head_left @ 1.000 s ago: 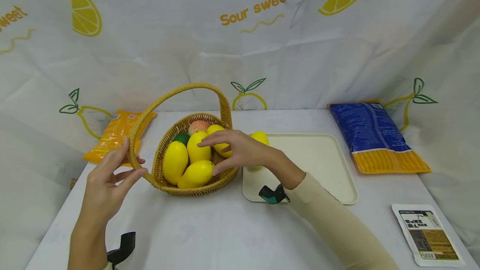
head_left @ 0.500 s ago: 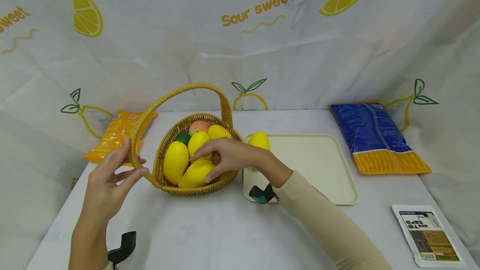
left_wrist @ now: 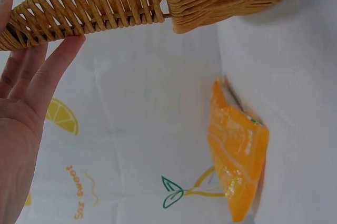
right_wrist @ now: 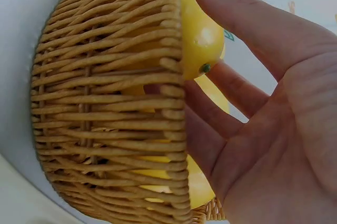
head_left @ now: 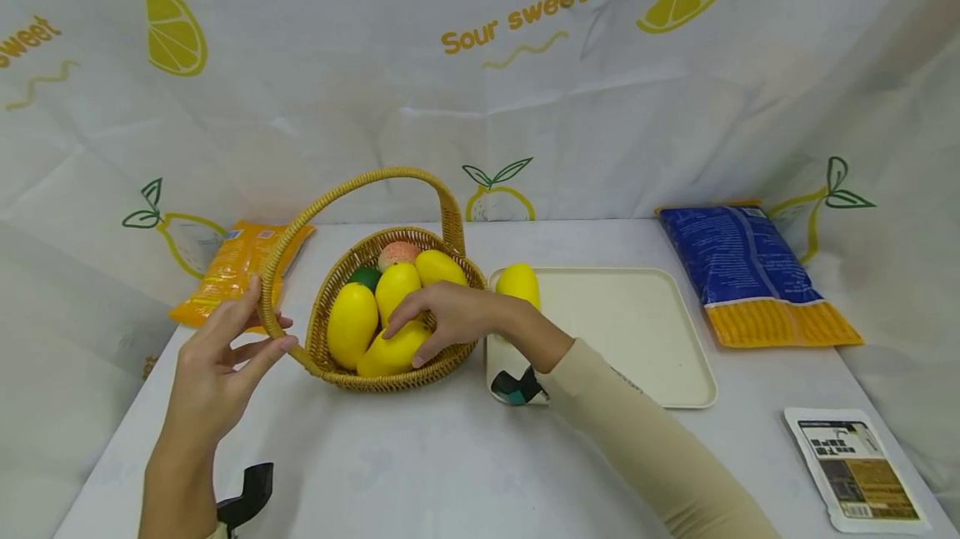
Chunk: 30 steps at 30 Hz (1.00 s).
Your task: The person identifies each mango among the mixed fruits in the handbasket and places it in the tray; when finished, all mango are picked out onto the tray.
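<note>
My left hand (head_left: 213, 381) pinches the side of the arched handle (head_left: 360, 181) of a wicker basket (head_left: 330, 374), thumb and fingers on either side of it. The basket stands tilted slightly towards me and holds several yellow mangoes, a dark green fruit (head_left: 366, 276) and a pinkish peach-like fruit (head_left: 399, 252). Over the basket's right rim reaches my right hand (head_left: 461, 311), its thumb and fingers curled round the front mango (head_left: 384, 356). In the right wrist view the thumb lies on that mango (right_wrist: 202, 42), whose small green stem end shows; the fingers go down behind the rim.
A cream tray (head_left: 622, 335) lies right of the basket, with a yellow mango (head_left: 519, 282) at its back left corner. An orange packet (head_left: 225, 272) lies back left, a blue and orange bag (head_left: 750, 272) back right, a white flat package (head_left: 855, 468) front right. A printed curtain hangs behind.
My right hand has come down and left into the basket, and its fingers have closed round the front mango. The left hand keeps its hold on the handle.
</note>
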Tool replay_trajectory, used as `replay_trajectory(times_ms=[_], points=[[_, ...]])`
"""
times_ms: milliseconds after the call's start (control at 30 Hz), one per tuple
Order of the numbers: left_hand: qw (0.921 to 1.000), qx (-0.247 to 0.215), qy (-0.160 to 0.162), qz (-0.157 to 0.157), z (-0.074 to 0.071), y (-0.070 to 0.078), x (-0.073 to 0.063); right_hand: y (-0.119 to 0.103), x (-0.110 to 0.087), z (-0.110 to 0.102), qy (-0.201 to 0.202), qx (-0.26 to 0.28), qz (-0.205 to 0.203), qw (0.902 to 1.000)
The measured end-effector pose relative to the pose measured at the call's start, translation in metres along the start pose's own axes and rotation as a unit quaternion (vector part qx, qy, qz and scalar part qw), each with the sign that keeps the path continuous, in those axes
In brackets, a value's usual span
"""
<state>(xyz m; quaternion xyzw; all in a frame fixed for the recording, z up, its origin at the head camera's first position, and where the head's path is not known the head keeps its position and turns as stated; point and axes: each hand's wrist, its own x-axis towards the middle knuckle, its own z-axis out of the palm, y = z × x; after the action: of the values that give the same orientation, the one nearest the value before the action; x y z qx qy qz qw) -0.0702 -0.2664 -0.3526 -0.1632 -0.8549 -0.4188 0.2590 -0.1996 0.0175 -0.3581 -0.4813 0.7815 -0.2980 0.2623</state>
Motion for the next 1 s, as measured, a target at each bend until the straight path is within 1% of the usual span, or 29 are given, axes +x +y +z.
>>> replay_trajectory(times_ms=[100,200,300,567,667,767,900,1000], points=[[1.0000,0.000,0.002,0.010,0.000,-0.001,0.000,0.005,0.000,0.001,-0.006,-0.008,0.006,0.9999],[0.9999,0.001,0.003,0.011,0.000,-0.001,0.000,0.009,-0.001,0.000,-0.009,-0.009,0.008,0.9999],[0.9998,0.004,0.006,0.018,0.000,-0.001,0.000,0.010,0.000,0.001,-0.008,-0.004,0.007,0.9999],[0.9998,0.000,0.005,0.020,0.001,-0.001,0.001,0.010,0.001,0.004,0.000,0.003,0.017,0.9999],[0.9998,0.002,0.004,0.022,0.001,-0.001,0.001,0.010,0.000,0.003,0.000,-0.002,0.013,0.9999],[0.9998,-0.001,0.004,0.021,0.000,-0.001,0.001,0.011,-0.002,0.001,0.004,-0.004,-0.001,1.0000],[0.9998,-0.003,0.002,0.018,-0.001,-0.001,0.000,0.011,-0.006,0.000,0.015,0.014,-0.016,0.9997],[0.9999,-0.002,0.000,0.017,-0.001,-0.001,0.000,0.011,-0.011,-0.002,0.020,0.032,-0.015,0.9992]])
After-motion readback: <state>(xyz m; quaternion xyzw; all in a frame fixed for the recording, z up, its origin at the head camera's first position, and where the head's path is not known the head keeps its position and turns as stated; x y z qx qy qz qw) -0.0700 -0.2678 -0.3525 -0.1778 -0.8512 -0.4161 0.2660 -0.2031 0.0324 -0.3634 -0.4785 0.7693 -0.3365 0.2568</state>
